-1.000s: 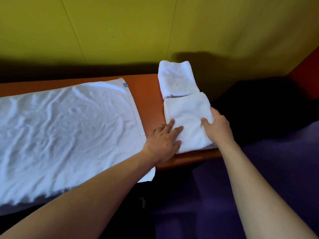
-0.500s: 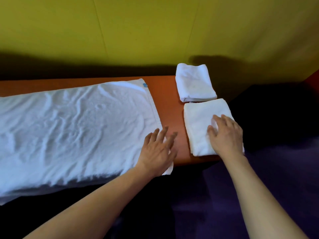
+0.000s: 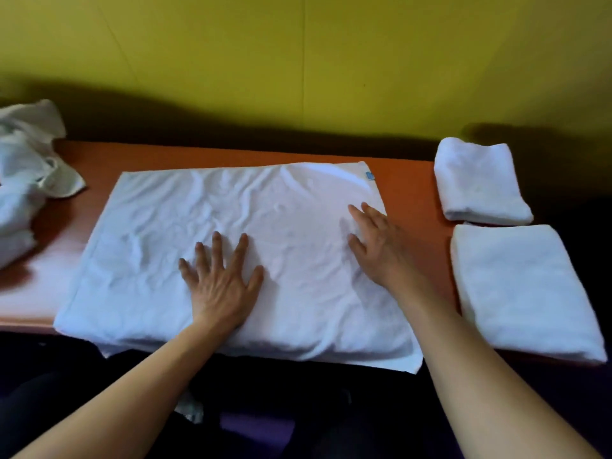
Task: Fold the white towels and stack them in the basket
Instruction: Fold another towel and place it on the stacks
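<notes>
Orange counter (image 3: 407, 190) below a yellow wall (image 3: 298, 61); left hand (image 3: 220, 279) and right hand (image 3: 381, 250), fingers spread flat, press the towel (image 3: 165, 260); folded towels (image 3: 520, 286) right of them.

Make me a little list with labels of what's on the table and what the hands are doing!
surface: orange table
middle: spread towel, wrinkled, blue tag at far right corner
left hand: flat on it, fingers spread
right hand: flat on it
right side: two folded towels, side by side
left edge: crumpled towel pile
basket: not visible
</notes>
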The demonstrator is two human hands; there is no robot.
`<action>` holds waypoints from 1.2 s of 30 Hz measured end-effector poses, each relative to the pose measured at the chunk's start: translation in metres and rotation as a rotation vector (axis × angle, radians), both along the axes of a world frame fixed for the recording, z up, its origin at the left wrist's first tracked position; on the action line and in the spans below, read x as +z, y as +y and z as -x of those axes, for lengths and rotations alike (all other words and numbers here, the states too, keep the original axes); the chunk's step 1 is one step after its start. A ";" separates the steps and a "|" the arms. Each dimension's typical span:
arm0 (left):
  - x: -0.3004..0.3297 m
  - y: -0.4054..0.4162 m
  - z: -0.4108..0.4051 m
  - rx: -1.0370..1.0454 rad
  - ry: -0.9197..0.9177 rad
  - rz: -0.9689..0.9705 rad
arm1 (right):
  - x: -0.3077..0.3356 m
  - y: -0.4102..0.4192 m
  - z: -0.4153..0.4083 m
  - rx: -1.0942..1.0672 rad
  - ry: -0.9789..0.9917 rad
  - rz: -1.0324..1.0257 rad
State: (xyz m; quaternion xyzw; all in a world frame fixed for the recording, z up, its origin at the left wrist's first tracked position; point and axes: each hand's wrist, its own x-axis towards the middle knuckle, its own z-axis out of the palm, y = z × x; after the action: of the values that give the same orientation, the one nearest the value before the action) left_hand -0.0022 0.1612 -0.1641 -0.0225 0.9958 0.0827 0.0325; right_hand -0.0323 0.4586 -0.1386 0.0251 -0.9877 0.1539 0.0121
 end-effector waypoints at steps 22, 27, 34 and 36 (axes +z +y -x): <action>0.004 0.080 0.010 -0.641 0.379 -0.234 | -0.005 0.058 0.087 -0.344 0.220 0.036; 0.018 0.140 -0.059 -1.125 0.124 -0.159 | -0.002 0.066 0.120 -0.547 0.064 0.091; 0.007 0.150 -0.068 -1.044 0.174 -0.195 | 0.013 0.064 0.135 -0.724 -0.235 0.441; 0.017 0.147 -0.067 -0.926 0.079 -0.305 | 0.022 0.064 0.127 -0.729 -0.214 0.514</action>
State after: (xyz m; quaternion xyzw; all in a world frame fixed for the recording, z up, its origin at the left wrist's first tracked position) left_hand 0.0646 0.3086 -0.1471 0.4310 0.8782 0.2052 0.0312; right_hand -0.1597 0.5229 -0.1164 -0.3439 -0.8576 0.3812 -0.0306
